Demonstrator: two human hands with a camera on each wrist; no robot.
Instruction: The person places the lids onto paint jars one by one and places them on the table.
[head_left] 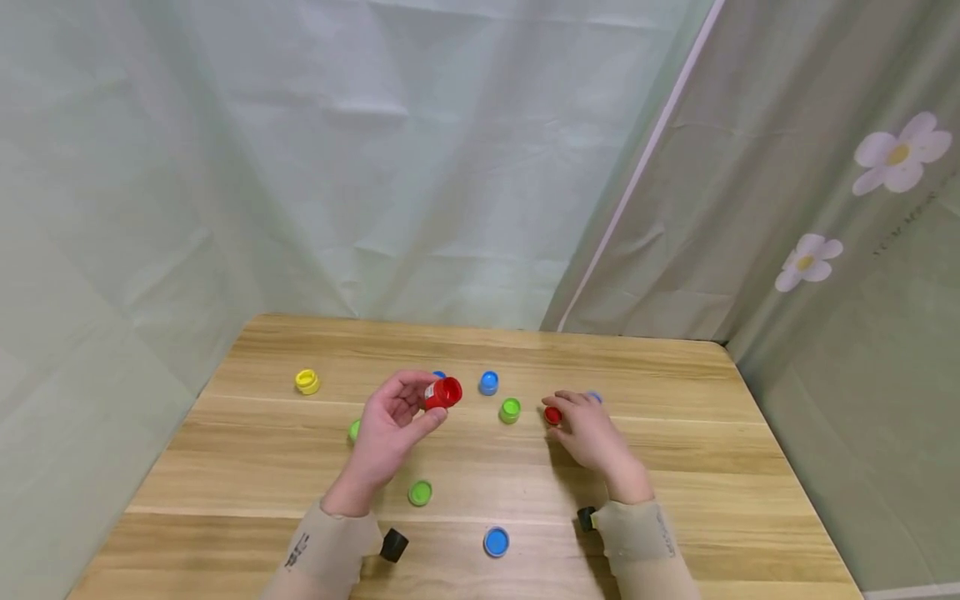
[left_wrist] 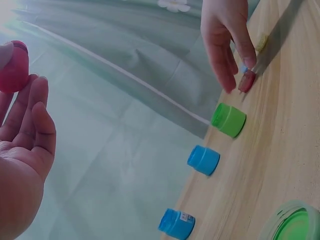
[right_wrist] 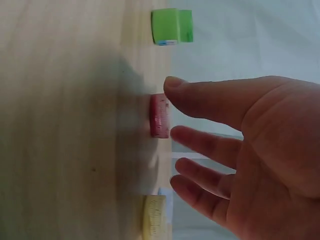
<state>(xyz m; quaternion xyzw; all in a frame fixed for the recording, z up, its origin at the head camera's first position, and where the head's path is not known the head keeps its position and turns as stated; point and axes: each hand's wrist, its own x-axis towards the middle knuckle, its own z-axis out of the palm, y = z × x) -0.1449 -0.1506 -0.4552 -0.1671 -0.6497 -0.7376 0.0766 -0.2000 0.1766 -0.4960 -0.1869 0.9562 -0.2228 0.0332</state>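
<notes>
Red jar (head_left: 442, 395), open, in left hand (head_left: 386, 433); red lid (head_left: 552, 415) on counter (head_left: 675, 383) by right hand (head_left: 588, 432).

Head view: pinches red jar between thumb and fingers of left hand, raised above counter, mouth bared. Lists also green jar (head_left: 510, 411), blue jar (head_left: 489, 383) and yellow jar (head_left: 307, 382), apparently lidless, plus green lid (head_left: 421, 493) and blue lid (head_left: 497, 542) lying loose. Left wrist view: confirms left grasp on red jar; adds second blue jar (left_wrist: 177, 224), near the first. Right wrist view: shows right fingers released, parted just beside red lid; cannot tell whether touching. Includes yellow lid (right_wrist: 154, 217). Seems only partway along: has red jar in grasp, red lid not yet, and no jar clearly capped.
</notes>
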